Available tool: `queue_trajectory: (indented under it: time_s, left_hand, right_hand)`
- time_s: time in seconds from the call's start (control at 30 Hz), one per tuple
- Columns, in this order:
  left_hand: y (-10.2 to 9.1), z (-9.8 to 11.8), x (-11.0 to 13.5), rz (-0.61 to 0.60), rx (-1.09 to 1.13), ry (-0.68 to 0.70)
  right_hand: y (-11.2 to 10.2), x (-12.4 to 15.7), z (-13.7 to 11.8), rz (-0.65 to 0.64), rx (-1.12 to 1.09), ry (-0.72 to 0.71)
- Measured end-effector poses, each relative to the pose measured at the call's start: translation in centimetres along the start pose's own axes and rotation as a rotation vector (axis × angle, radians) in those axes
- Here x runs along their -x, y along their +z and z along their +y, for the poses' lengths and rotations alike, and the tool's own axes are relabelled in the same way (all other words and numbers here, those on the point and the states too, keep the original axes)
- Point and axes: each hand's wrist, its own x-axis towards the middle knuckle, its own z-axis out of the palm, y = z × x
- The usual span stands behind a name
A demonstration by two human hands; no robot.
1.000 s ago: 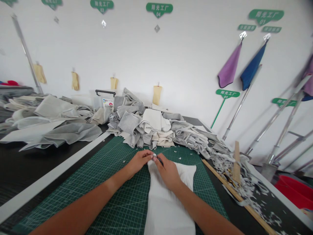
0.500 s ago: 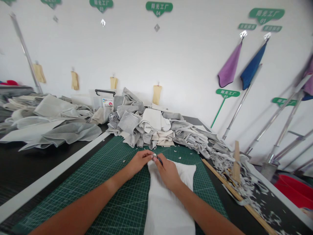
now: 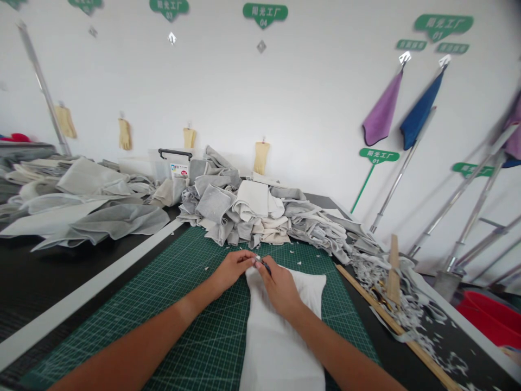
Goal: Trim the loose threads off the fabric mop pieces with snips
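Observation:
A white cloth piece (image 3: 285, 336) lies lengthwise on the green cutting mat (image 3: 195, 326), its far edge slightly curled. At its far left corner, my left hand (image 3: 234, 270) is closed, thumb and fingers pinching the cloth. My right hand (image 3: 280, 285) is closed around a small dark-handled tool (image 3: 266, 266) whose metal tip meets the left fingertips at that corner. Most of the tool is hidden by the fingers, so its exact kind is unclear. The right forearm passes over the cloth.
Beyond the mat rises a heap of grey and white cloth pieces (image 3: 252, 206). More fabric (image 3: 101, 217) spreads at left past a white strip (image 3: 89, 288). On the right are a wooden strip (image 3: 391, 315), scraps (image 3: 419, 336), yellow-handled scissors (image 3: 381, 298) and a red basin (image 3: 488, 317).
Both hands stay at the cloth's far left corner; the tool in my right hand has turned very slightly. Everything else is where it was.

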Motion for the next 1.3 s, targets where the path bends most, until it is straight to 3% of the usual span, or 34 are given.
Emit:
queue_trajectory:
  time_s: [1.3]
  left_hand:
    - [0.1,-0.17,0.02,0.021,-0.001,-0.007]
  right_hand:
    - [0.01,-0.06,-0.14,0.0,-0.109,0.021]
